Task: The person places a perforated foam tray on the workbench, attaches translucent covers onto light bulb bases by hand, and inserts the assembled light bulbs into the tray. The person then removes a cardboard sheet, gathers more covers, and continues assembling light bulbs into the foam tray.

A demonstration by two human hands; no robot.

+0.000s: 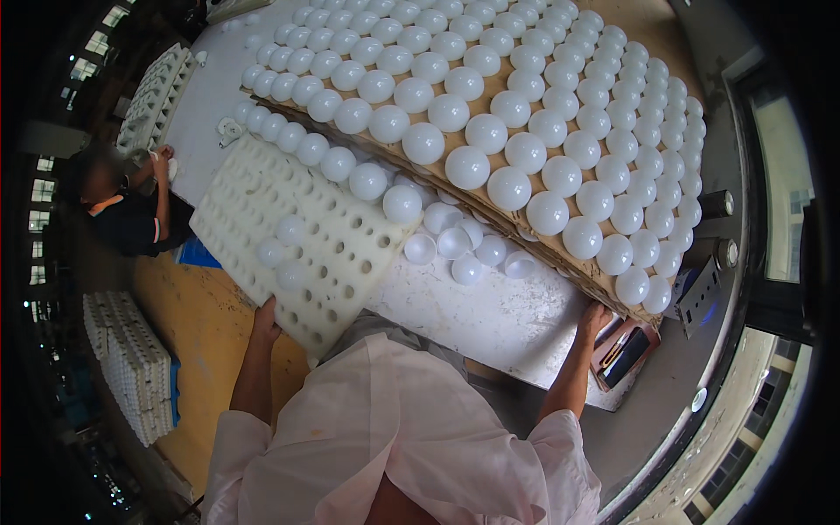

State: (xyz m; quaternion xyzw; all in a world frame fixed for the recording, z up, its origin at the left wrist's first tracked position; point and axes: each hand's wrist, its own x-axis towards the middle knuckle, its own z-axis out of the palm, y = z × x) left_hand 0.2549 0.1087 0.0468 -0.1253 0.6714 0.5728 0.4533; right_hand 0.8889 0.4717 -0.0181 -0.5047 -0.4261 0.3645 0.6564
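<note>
Nearest the camera is the wearer's pale, loose shirt (385, 429), with both bare forearms reaching forward from it. The left hand (266, 318) is closed on the near left edge of a white foam board (249, 210), which is dotted with rows of round holes and slopes across the left part of a worn white table (499, 319). Three translucent domes (290, 277) rest on the board. The right hand (595, 317) touches the near edge of a brown cardboard sheet (604, 284) at its right end; I cannot tell whether its fingers are curled around it. Glossy white globe-like covers (467, 167) stand on the cardboard in close rows, filling the upper middle and right. Between board and cardboard, loose cups (520, 264) lie on the table, some showing hollow insides. Just beside the right hand, a brown box (649, 343) holds a dark flat object (625, 357). At far left, a co-worker (131, 223) in dark clothing sits or stands near white trays (156, 101).
</note>
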